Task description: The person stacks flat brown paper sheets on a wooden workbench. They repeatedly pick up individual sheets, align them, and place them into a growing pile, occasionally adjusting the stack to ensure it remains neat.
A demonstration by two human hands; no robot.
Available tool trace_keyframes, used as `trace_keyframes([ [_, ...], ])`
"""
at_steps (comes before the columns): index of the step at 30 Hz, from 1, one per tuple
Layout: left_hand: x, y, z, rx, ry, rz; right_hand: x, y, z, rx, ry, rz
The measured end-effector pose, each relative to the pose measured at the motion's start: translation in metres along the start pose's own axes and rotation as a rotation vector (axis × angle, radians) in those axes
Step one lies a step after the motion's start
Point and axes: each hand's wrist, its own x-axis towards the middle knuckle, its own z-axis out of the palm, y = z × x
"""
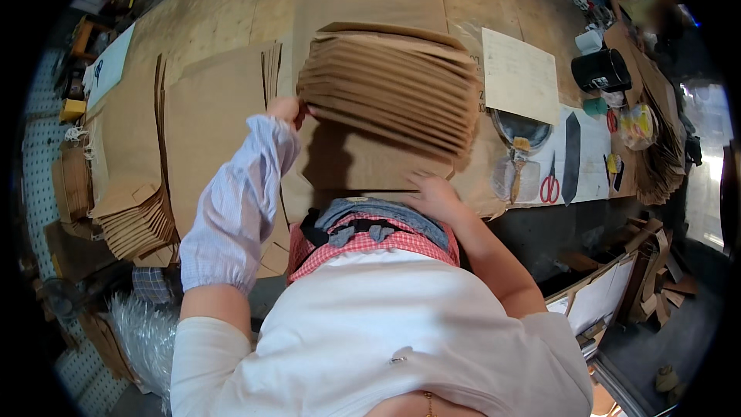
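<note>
A thick stack of brown paper bags [390,81], its folded edges fanned out in steps, sits tilted at the middle of the table. My left hand [287,110] grips its lower left corner, the fingers partly hidden by the stack. Beneath lies more flat brown paper [363,162], crossed by a dark shadow. On this paper, close to the table's front edge and just below the stack, rests my right hand [434,197]; its fingers are apart and hold nothing. The stack's right end looks slightly blurred.
More brown paper bags [212,131] lie to the left, with a fanned pile [135,220] at the front left. On the right are a pale sheet [519,73], a brush [521,150], red-handled scissors [549,188] and a black cup [600,71]. Another person [644,8] is at the far right.
</note>
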Motion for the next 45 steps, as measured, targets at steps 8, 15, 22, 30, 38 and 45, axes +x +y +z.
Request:
trace_keyframes([
  [8, -0.025, -0.018, -0.014, -0.104, -0.173, 0.241, 0.101, 0.056, -0.03, 0.448, -0.693, 0.144],
  [15, -0.01, -0.137, -0.029, -0.196, -0.325, 0.091, 0.109, 0.091, -0.007, -0.169, -0.663, 0.185],
  [22, 0.111, -0.224, -0.079, 0.582, 0.242, 0.479, 0.036, 0.094, -0.015, -0.398, -0.393, 0.209],
  [30, 0.0, -0.01, 0.002, -0.322, -0.033, 0.037, 0.019, 0.016, 0.024, -0.126, 0.056, -0.028],
  [38, -0.013, -0.046, -0.023, 0.099, -0.007, 0.306, 0.104, 0.052, -0.031, 0.419, -0.717, 0.123],
  [45, 0.019, -0.147, -0.031, -0.158, -0.218, 0.099, 0.116, 0.101, -0.004, -0.207, -0.53, 0.124],
])
